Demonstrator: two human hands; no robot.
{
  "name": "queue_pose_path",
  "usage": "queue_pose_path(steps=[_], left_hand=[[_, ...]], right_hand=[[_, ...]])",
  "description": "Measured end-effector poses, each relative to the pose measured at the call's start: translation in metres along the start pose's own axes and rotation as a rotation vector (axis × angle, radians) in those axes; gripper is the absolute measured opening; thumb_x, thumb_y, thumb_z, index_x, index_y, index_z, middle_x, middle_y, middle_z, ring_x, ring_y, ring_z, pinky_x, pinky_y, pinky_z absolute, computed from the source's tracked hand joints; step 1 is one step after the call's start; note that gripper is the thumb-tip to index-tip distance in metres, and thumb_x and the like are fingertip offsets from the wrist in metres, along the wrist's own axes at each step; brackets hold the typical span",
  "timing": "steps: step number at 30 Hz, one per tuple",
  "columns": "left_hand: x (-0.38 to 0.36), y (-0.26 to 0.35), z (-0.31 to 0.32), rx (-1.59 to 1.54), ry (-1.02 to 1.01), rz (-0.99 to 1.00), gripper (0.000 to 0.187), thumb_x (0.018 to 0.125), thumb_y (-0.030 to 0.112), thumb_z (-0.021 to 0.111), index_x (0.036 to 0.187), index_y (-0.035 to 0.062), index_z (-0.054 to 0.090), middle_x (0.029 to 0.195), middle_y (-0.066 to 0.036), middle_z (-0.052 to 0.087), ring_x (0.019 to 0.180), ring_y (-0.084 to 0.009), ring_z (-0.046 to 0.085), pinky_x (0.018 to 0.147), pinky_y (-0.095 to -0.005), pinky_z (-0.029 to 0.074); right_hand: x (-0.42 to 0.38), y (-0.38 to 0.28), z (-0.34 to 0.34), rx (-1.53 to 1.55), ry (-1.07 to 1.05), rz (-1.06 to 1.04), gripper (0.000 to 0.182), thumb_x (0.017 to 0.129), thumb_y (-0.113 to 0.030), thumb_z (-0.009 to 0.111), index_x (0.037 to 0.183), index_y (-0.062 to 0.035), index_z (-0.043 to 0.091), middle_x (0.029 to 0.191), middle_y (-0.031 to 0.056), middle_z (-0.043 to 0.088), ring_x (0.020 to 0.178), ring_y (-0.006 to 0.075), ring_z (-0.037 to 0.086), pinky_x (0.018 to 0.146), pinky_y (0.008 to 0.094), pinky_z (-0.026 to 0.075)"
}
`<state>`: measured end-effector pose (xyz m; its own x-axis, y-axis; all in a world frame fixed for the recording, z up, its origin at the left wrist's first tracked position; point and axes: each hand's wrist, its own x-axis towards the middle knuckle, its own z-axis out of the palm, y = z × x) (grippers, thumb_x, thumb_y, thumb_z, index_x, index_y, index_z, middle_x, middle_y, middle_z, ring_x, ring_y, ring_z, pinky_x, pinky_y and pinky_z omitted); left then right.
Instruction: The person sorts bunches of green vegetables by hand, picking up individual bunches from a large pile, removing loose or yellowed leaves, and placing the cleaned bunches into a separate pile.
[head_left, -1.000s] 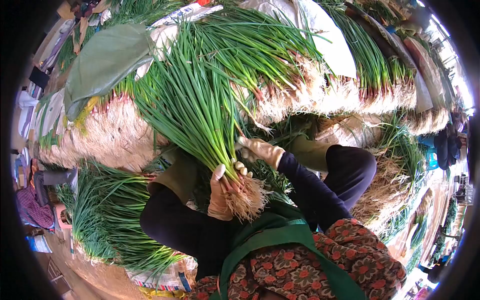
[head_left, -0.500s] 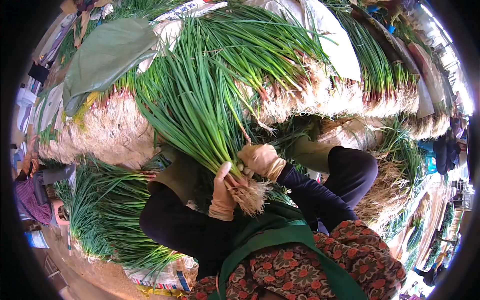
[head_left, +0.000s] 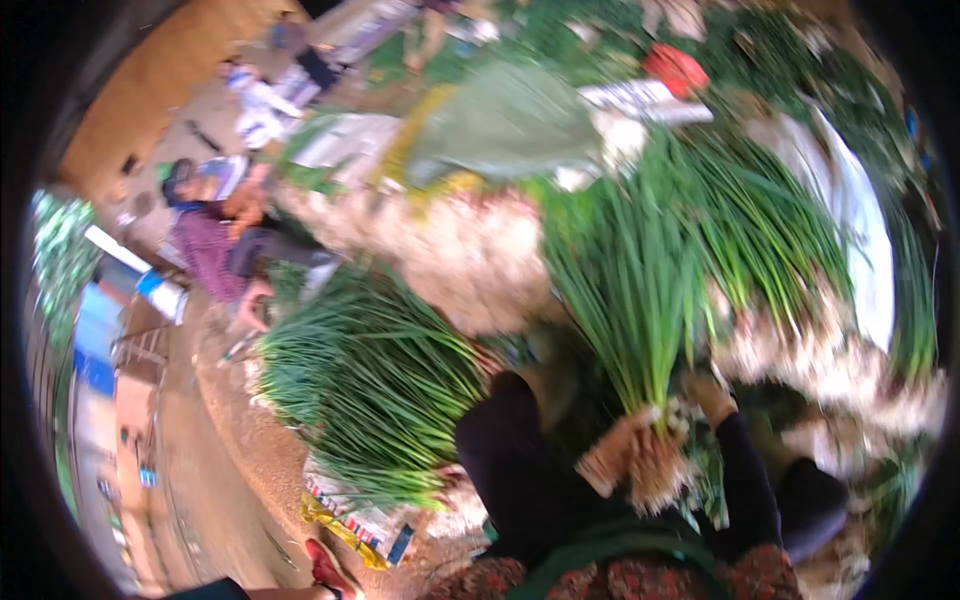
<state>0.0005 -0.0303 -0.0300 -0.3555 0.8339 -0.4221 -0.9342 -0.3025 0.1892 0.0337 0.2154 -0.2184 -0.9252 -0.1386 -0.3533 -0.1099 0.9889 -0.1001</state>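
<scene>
A bunch of green onions (head_left: 640, 330) stands in front of me, leaves pointing away and pale roots (head_left: 660, 478) toward my lap. My left hand (head_left: 612, 455), in a light glove, is closed around the bunch just above its roots. At the right of the stems is my right hand (head_left: 708, 395), also gloved, smeared by motion so that its fingers do not show. Behind the bunch, more green onions (head_left: 765, 220) lie in a heap with their roots facing me.
To my left lies a large pile of green onions (head_left: 370, 390) on a printed sack (head_left: 350, 520). A green sheet (head_left: 510, 125) covers part of the rear heap. Further left sits a person in a checked top (head_left: 208, 250). A red shoe (head_left: 330, 568) shows at the bottom.
My view has swung left, bringing the person and floor into sight and shifting the bunch rightward. The left hand keeps its hold; the right hand now sits slightly farther from the stems.
</scene>
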Motion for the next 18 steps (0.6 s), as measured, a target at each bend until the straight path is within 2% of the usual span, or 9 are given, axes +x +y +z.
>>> queue_pose_path(steps=[1,3,4,5,7,9,12,15,18], left_hand=[[0.006,-0.007,0.001,-0.131,0.095,0.046,0.034,0.089,0.028,0.055,0.109,0.0001,0.055,0.079,-0.008,0.061,0.068,-0.0186,0.062,0.070,-0.0301,0.053],[0.018,-0.003,-0.037,0.088,-0.023,0.003,0.043,0.090,0.030,0.054,0.121,-0.0005,0.050,0.086,-0.009,0.060,0.074,-0.0183,0.061,0.076,-0.0294,0.052],[0.024,0.000,-0.056,0.198,-0.085,-0.009,0.048,0.090,0.031,0.054,0.127,-0.0009,0.047,0.089,-0.009,0.059,0.077,-0.0181,0.061,0.079,-0.0291,0.052],[0.023,0.002,-0.065,0.287,-0.092,-0.054,0.051,0.090,0.034,0.054,0.127,0.0000,0.047,0.085,-0.009,0.061,0.069,-0.0167,0.062,0.069,-0.0275,0.054],[0.021,-0.006,-0.050,0.322,-0.015,-0.021,0.046,0.089,0.038,0.054,0.119,0.0034,0.055,0.073,-0.006,0.060,0.057,-0.0137,0.057,0.056,-0.0249,0.047],[0.029,-0.016,-0.048,0.359,0.058,0.039,0.041,0.088,0.043,0.054,0.101,0.0051,0.063,0.065,-0.006,0.060,0.049,-0.0123,0.054,0.047,-0.0222,0.041],[0.036,-0.021,-0.068,0.496,-0.014,0.011,0.042,0.088,0.045,0.053,0.085,0.0052,0.063,0.060,-0.007,0.059,0.049,-0.0127,0.054,0.048,-0.0229,0.042],[0.029,-0.020,-0.057,0.515,-0.031,0.006,0.043,0.088,0.046,0.053,0.080,0.0048,0.063,0.057,-0.006,0.057,0.050,-0.0136,0.054,0.050,-0.0247,0.044],[0.010,-0.010,-0.028,0.546,0.012,-0.002,0.043,0.088,0.045,0.053,0.077,0.0045,0.062,0.055,-0.006,0.055,0.049,-0.0147,0.054,0.052,-0.0260,0.046]], right_hand=[[-0.011,-0.014,-0.021,0.412,-0.015,0.181,0.031,0.086,-0.020,0.050,0.115,-0.0082,0.050,0.108,0.0106,0.057,0.093,0.0209,0.056,0.080,0.0357,0.041],[-0.033,-0.046,-0.073,1.399,0.248,0.543,0.019,0.080,-0.022,0.062,0.081,-0.0035,0.064,0.070,0.0115,0.066,0.057,0.0233,0.062,0.048,0.0359,0.043],[-0.057,-0.067,-0.104,1.046,0.359,0.472,0.018,0.080,-0.024,0.062,0.081,-0.0055,0.064,0.071,0.0112,0.066,0.057,0.0257,0.061,0.048,0.0370,0.043],[-0.078,-0.084,-0.121,0.696,0.462,0.398,0.018,0.080,-0.025,0.062,0.082,-0.0075,0.065,0.071,0.0110,0.065,0.057,0.0281,0.061,0.048,0.0380,0.044],[-0.106,-0.115,-0.120,0.303,0.361,0.266,0.017,0.080,-0.028,0.063,0.082,-0.0108,0.065,0.068,0.0092,0.064,0.058,0.0307,0.061,0.051,0.0380,0.047],[-0.117,-0.124,-0.109,0.204,-0.047,0.222,0.020,0.079,-0.033,0.064,0.087,-0.0144,0.067,0.077,0.0123,0.065,0.068,0.0305,0.063,0.061,0.0384,0.050],[-0.129,-0.070,-0.066,0.709,0.089,-0.299,0.027,0.083,-0.031,0.063,0.094,-0.0063,0.065,0.070,0.0080,0.062,0.062,0.0236,0.060,0.059,0.0392,0.048],[-0.113,-0.072,-0.108,1.602,0.063,0.282,0.035,0.085,-0.033,0.063,0.107,-0.0064,0.062,0.077,0.0026,0.062,0.068,0.0171,0.060,0.063,0.0344,0.048],[-0.067,-0.064,-0.071,1.523,0.355,0.475,0.031,0.086,-0.030,0.064,0.105,-0.0056,0.060,0.073,-0.0006,0.059,0.061,0.0103,0.058,0.053,0.0263,0.045]])
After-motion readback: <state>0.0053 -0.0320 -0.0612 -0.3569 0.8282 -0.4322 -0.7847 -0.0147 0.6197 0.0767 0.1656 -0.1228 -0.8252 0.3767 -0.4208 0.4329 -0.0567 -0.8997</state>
